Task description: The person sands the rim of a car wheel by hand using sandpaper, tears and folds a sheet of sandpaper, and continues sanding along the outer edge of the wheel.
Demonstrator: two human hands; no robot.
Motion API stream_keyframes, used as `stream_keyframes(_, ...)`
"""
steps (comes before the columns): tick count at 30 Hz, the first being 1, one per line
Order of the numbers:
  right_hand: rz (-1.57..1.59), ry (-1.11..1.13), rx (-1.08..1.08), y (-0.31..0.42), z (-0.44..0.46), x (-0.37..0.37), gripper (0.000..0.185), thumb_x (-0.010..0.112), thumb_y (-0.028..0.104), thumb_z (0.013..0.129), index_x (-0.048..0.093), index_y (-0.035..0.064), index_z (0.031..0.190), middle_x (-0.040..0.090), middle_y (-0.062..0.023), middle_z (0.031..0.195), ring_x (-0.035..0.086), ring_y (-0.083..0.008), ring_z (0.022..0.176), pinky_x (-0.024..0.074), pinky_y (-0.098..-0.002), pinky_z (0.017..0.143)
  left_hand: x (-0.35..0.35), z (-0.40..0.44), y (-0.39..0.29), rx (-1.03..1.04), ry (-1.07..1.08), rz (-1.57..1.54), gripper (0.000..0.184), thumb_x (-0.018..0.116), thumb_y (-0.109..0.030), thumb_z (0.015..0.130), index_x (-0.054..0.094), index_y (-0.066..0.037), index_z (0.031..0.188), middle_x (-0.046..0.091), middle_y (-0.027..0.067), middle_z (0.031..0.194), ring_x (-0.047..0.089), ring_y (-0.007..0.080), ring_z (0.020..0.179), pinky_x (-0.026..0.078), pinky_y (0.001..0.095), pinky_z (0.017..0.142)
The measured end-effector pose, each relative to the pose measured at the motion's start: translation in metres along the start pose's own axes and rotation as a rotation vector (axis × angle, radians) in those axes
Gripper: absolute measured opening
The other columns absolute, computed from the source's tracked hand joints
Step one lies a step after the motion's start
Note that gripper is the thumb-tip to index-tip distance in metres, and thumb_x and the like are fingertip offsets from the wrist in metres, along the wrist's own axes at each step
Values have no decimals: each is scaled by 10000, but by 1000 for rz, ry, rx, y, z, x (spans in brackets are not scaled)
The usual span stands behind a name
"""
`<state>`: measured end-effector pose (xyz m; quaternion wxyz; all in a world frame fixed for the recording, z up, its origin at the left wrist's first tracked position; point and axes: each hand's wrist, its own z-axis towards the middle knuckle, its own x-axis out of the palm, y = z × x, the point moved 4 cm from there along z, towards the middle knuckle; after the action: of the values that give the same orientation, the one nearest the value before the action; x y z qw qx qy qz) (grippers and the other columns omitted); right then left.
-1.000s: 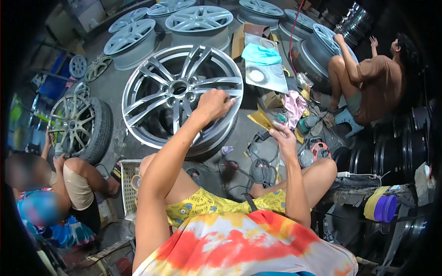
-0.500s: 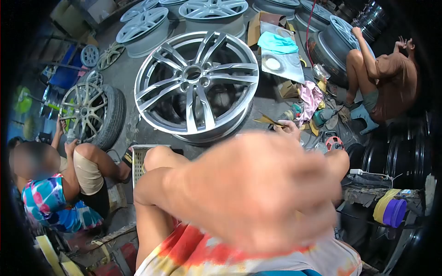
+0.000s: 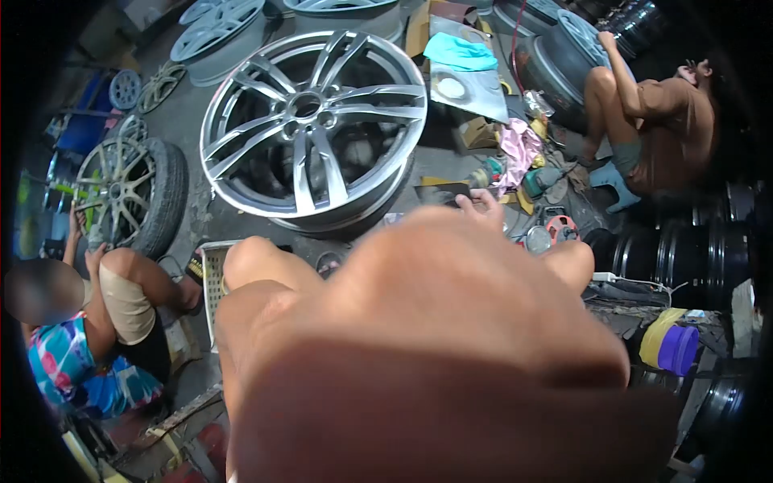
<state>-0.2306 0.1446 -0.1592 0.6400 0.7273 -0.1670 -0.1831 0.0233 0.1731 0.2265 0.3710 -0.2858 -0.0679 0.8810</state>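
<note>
Close to the camera, my left hand and forearm (image 3: pixel 475 306) fill the lower middle of the head view, blurred and partly in shadow. Its fingers cannot be made out. Beyond it, my right hand (image 3: pixel 483 208) pinches a dark, thin piece of sandpaper (image 3: pixel 439 194). A silver multi-spoke alloy wheel rim (image 3: pixel 306 105) lies face up in front of me, tilted a little, left of the sandpaper and apart from it. Neither hand visibly touches the rim. My left arm hides much of my lap.
A co-worker at left handles a spoked wheel (image 3: pixel 117 191) beside a tyre (image 3: pixel 165 201). Another person sits at right by a grey rim (image 3: pixel 584 36). Around me are a white basket (image 3: pixel 211 290), pink cloth (image 3: pixel 519 149), a green power tool (image 3: pixel 541 180) and purple tape (image 3: pixel 678 350).
My left hand has come up closer to the camera and covers more of the view. The whole scene has shifted left and slightly up. My right hand still holds the sandpaper, now showing its dark side.
</note>
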Motion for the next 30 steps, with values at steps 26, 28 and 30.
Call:
stream_keyframes(26, -301, 40, 65, 31, 93, 20, 203, 797, 111, 843, 637, -1, 787, 687, -79, 694, 687, -165, 552, 548, -288, 507, 8, -188, 139, -1172, 421, 482, 340, 742, -305, 898, 724, 11, 1019, 663, 220, 1019, 651, 415, 1003, 511, 494, 882)
stream_keyframes(28, -97, 3, 13, 34, 80, 5, 209, 813, 113, 850, 644, -11, 843, 672, -70, 686, 684, -156, 566, 537, -270, 516, 16, -203, 133, -1126, 371, 543, 355, 746, -292, 897, 692, 25, 1047, 619, 222, 1050, 626, 421, 1022, 503, 492, 901)
stream_keyframes(30, -43, -8, -52, 82, 83, -3, 218, 823, 127, 864, 655, -5, 905, 671, -62, 705, 664, -137, 571, 523, -264, 519, 14, -207, 138, -1145, 314, 692, 447, 754, -283, 890, 637, 48, 1167, 618, 226, 1074, 613, 420, 1033, 501, 484, 906)
